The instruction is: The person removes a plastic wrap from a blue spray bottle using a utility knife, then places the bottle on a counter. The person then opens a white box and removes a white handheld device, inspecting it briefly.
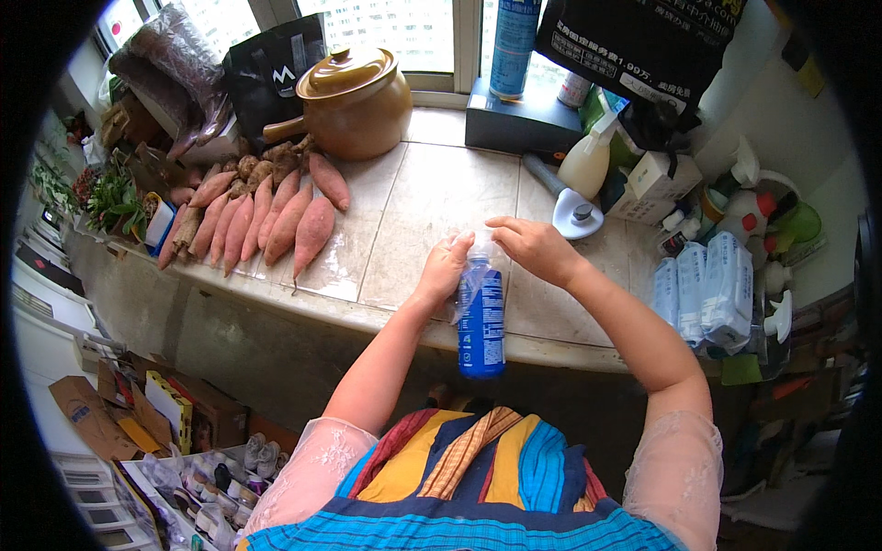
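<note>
A blue bottle with a clear or whitish top hangs upright over the counter's front edge. My left hand grips it around the neck, thumb pointing up beside the top. From the right, my right hand has its fingertips at the same top and seems to pinch it; the exact hold is partly hidden. A loose piece of clear plastic film drapes from the neck down over the bottle's side. Printed writing covers the bottle.
Several sweet potatoes lie left on the tiled counter, before a brown lidded clay pot. A white-headed brush-like tool, a spray bottle and blue-white wipe packs are on the right. A black box stands behind.
</note>
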Demonstrator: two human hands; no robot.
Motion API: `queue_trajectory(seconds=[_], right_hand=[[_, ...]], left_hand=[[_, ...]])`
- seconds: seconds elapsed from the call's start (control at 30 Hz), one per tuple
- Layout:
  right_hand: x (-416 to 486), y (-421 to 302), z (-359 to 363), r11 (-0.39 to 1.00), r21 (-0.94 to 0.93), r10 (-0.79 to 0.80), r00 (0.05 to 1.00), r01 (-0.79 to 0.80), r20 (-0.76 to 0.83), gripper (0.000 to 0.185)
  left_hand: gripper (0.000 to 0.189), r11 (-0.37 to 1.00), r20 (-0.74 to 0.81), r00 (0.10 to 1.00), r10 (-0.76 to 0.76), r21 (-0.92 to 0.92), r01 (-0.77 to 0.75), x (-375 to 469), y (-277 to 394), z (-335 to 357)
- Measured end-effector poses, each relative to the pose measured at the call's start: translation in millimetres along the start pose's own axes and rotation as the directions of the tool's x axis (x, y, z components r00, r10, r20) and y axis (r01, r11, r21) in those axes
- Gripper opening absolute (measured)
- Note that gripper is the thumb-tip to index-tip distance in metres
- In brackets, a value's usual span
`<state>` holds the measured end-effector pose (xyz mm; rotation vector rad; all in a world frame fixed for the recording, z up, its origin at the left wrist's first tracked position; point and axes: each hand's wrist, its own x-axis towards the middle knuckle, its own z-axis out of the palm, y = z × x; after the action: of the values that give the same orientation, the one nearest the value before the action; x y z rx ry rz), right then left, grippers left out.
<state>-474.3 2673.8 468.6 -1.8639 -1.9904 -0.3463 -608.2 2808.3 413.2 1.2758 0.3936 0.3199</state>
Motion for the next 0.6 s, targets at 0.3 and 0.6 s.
queue_trajectory(seconds=[0.3, 0.6], right_hand=[[0.5, 2.1, -1.3, 0.999, 0.018, -0.046, 0.999, 0.046, 0.011, 0.017], [4.9, -4.6, 5.2, 0.990, -0.123, -0.072, 0.997, 0.073, 0.007, 0.007]], left_hand=[[0.029, 0.999, -0.011, 1.000, 0.005, 0.040, -0.004, 0.8, -2.8, 0.1], [0.030, 0.984, -0.011, 0.998, -0.064, 0.163, 0.065, 2.3, 2.7, -0.4]])
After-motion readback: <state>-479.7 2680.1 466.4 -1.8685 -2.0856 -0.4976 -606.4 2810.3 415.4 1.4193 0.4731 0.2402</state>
